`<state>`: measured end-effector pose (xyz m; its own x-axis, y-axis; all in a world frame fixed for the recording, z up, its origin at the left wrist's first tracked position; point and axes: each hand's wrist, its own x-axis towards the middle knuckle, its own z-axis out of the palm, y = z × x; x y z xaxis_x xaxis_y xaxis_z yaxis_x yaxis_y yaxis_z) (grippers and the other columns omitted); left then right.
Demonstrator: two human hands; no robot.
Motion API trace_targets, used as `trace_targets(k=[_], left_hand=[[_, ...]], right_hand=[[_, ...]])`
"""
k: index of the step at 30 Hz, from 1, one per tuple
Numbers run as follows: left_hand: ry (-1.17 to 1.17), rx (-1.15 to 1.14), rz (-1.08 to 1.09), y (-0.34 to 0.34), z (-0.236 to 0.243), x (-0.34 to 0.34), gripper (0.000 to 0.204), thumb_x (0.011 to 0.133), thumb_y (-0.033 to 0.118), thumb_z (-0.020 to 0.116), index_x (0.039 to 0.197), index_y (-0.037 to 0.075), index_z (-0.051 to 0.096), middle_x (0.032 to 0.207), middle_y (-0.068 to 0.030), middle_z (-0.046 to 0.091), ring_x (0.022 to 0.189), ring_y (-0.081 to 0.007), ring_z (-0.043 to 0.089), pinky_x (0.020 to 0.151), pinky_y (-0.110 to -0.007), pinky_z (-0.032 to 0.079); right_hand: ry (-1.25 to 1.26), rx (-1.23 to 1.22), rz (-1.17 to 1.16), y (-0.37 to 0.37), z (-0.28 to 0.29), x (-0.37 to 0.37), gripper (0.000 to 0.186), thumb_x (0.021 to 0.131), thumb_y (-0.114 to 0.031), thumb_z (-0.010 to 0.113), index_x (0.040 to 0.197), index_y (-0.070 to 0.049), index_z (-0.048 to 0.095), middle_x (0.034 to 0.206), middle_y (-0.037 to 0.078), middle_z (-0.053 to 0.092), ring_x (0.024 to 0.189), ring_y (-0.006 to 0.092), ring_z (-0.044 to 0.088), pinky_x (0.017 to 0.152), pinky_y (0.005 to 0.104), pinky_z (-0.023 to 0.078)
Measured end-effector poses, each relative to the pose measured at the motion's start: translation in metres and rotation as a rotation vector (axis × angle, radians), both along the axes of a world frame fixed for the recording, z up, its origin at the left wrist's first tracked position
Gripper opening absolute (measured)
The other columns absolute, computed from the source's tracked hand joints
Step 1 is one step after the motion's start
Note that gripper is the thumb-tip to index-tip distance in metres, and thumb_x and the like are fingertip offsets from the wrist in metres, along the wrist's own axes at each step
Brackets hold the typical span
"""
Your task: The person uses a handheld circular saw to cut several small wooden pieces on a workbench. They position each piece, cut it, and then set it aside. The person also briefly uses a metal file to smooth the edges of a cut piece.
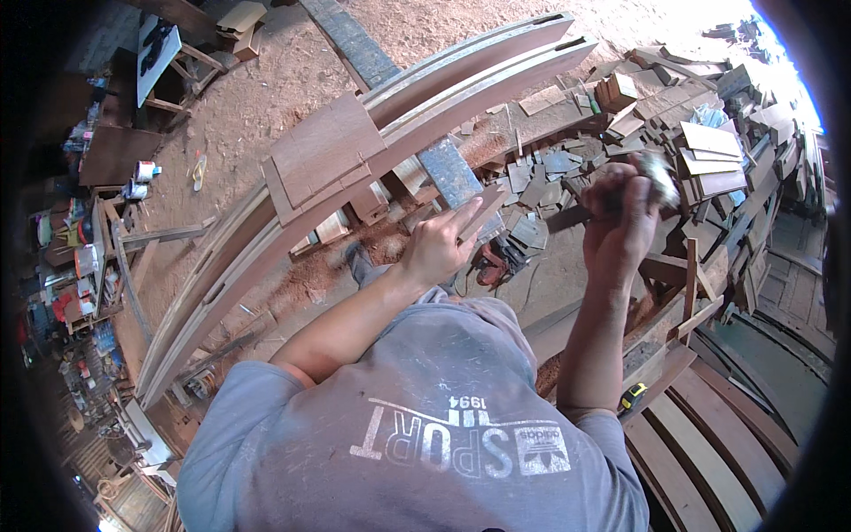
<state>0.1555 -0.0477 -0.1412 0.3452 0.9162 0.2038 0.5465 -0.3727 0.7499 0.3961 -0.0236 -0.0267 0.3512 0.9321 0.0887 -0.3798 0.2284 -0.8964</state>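
My left hand [436, 248] is closed on a small thin wood piece [485, 211], its fingers lying along it, close to the end of a blue-grey painted beam [448, 168]. Raised to the right, my right hand [618, 202] grips a tool with a flat dark end [568, 219] and a pale end [656, 180]. The pale end is smeared by motion, so I cannot tell its kind. Left of my hands lie long curved grooved wooden beams [483, 96], with flat brown boards [324, 146] resting across them.
Wood offcuts [545, 182] cover the ground ahead and to the right. Stacked planks [714, 146] stand farther right. A yellow tape measure [633, 395] lies by my right elbow, near curved timbers [709, 443]. Shelves with cans [87, 260] line the left. A sandal [199, 172] lies on sawdust-covered ground.
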Motion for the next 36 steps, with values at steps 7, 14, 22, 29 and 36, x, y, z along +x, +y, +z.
trace_targets(k=[7,14,22,29,36], left_hand=[[0.107,-0.067,0.005,-0.012,0.002,0.005,0.063,0.083,0.012,0.080,0.142,0.000,0.061,0.126,-0.0223,0.072,0.099,-0.0374,0.076,0.083,-0.045,0.063],[0.138,-0.012,-0.013,-0.010,0.001,0.007,0.063,0.082,0.010,0.078,0.141,-0.003,0.060,0.125,-0.0236,0.072,0.096,-0.0366,0.077,0.080,-0.043,0.065],[0.126,0.026,-0.019,-0.014,-0.014,0.009,0.065,0.081,0.009,0.078,0.142,-0.004,0.060,0.119,-0.0266,0.073,0.091,-0.0360,0.077,0.075,-0.042,0.065],[0.117,-0.047,-0.062,-0.018,0.007,0.009,0.082,0.076,0.007,0.083,0.151,-0.002,0.050,0.120,-0.0266,0.072,0.096,-0.0362,0.076,0.079,-0.042,0.063],[0.130,-0.053,-0.033,-0.023,-0.004,0.007,0.080,0.075,0.006,0.081,0.149,-0.001,0.053,0.124,-0.0222,0.072,0.096,-0.0359,0.076,0.079,-0.043,0.063]], right_hand=[[0.150,0.371,0.262,0.004,0.016,-0.027,0.036,0.106,-0.046,0.063,0.100,-0.012,0.053,0.075,-0.001,0.045,0.060,0.0091,0.037,0.056,0.0257,0.032],[-0.006,0.338,0.204,0.006,0.001,-0.041,0.037,0.102,-0.040,0.068,0.083,-0.015,0.049,0.063,-0.002,0.041,0.052,0.0092,0.032,0.048,0.0271,0.026],[0.465,-0.020,-0.400,0.001,0.020,-0.066,0.039,0.109,-0.034,0.052,0.075,-0.017,0.044,0.059,-0.001,0.037,0.049,0.0135,0.027,0.049,0.0303,0.029],[0.132,0.238,0.135,-0.006,0.000,-0.051,0.038,0.106,-0.014,0.056,0.073,-0.014,0.037,0.055,0.001,0.035,0.045,0.0119,0.026,0.046,0.0293,0.027],[0.296,-0.134,-0.363,0.017,0.001,-0.047,0.054,0.112,-0.042,0.050,0.066,-0.017,0.035,0.056,-0.003,0.029,0.045,0.0109,0.026,0.044,0.0284,0.026]])
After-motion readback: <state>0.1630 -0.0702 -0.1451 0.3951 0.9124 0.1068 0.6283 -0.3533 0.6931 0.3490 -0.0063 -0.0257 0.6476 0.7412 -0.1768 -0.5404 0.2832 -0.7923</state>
